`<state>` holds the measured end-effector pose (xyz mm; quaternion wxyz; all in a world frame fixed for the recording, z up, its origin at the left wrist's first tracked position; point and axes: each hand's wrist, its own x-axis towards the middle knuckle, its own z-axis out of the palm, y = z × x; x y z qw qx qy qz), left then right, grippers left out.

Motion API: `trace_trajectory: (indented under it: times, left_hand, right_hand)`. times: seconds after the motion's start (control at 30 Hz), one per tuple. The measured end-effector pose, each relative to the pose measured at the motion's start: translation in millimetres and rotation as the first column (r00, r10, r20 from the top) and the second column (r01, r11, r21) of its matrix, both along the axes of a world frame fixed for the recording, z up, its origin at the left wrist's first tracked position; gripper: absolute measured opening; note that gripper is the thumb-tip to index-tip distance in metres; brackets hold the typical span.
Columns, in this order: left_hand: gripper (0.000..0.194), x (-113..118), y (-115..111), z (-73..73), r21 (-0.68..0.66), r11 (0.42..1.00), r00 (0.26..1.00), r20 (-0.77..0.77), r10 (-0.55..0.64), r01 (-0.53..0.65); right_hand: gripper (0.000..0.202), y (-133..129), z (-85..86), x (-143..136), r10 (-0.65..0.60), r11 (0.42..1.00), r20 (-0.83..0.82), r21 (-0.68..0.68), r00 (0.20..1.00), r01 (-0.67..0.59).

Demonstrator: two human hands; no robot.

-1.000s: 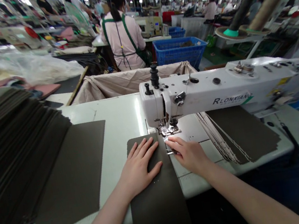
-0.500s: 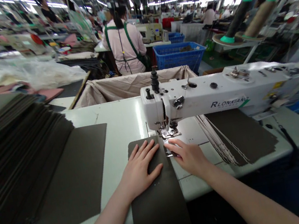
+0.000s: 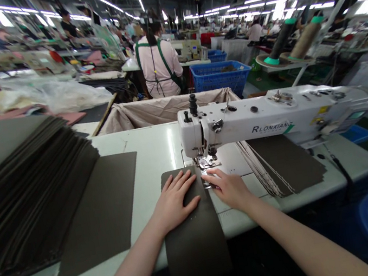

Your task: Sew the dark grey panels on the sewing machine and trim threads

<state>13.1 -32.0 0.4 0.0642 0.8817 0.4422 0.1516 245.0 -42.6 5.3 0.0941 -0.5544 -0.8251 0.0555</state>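
Note:
A dark olive fabric panel [image 3: 196,244] lies under the needle area of a white sewing machine [image 3: 231,123] and hangs over the table's front edge. My left hand [image 3: 177,202] rests flat on it with spread fingers. My right hand [image 3: 228,189] is beside the panel's right edge, just in front of the presser foot [image 3: 208,164], its fingers curled round a small metal tool [image 3: 208,185], apparently thread snips, with the tips poking out to the left.
A tall stack of dark panels [image 3: 29,182] stands at the left, one loose panel [image 3: 100,208] beside it. More panels [image 3: 283,163] with pale cords lie under the machine arm. Behind are a cloth-lined bin [image 3: 165,108], a blue basket [image 3: 219,75] and a seated person [image 3: 159,62].
The camera view has shifted slightly. Both hands keep nearly the same places on and beside the panel, and no object has clearly been moved.

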Motion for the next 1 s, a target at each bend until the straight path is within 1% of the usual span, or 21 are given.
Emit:
trace_trajectory:
  times: [0.2, 0.47, 0.63, 0.83, 1.0]
  left_hand:
    - [0.059, -0.7, 0.9, -1.0, 0.018, 1.000, 1.000, 0.027, -0.007, 0.006]
    - [0.060, -0.6, 0.9, -0.1, 0.008, 1.000, 1.000, 0.004, -0.002, 0.002]
    - [0.060, -0.5, 2.1, 0.6, 0.015, 1.000, 1.000, 0.016, -0.008, 0.008]
    - [0.060, -0.7, 6.1, 1.5, -0.014, 1.000, 1.000, 0.005, -0.004, 0.004]
    - [0.057, -3.4, 8.1, 0.9, -0.031, 0.999, 0.999, 0.032, -0.020, 0.021]
  right_hand:
    - [0.051, -0.2, 1.7, -1.5, -0.013, 1.000, 0.007, -0.013, 1.000, 0.013]
    - [0.051, -0.7, 1.7, -0.3, -0.002, 1.000, 0.007, -0.003, 1.000, 0.002]
    - [0.052, 0.0, 2.2, -1.1, -0.004, 1.000, 0.009, -0.030, 1.000, 0.004]
    - [0.050, 0.7, -1.2, -0.9, -0.011, 1.000, -0.012, -0.021, 1.000, 0.010]
    - [0.048, 1.8, -3.4, 0.6, 0.003, 1.000, -0.035, -0.002, 0.999, -0.004]
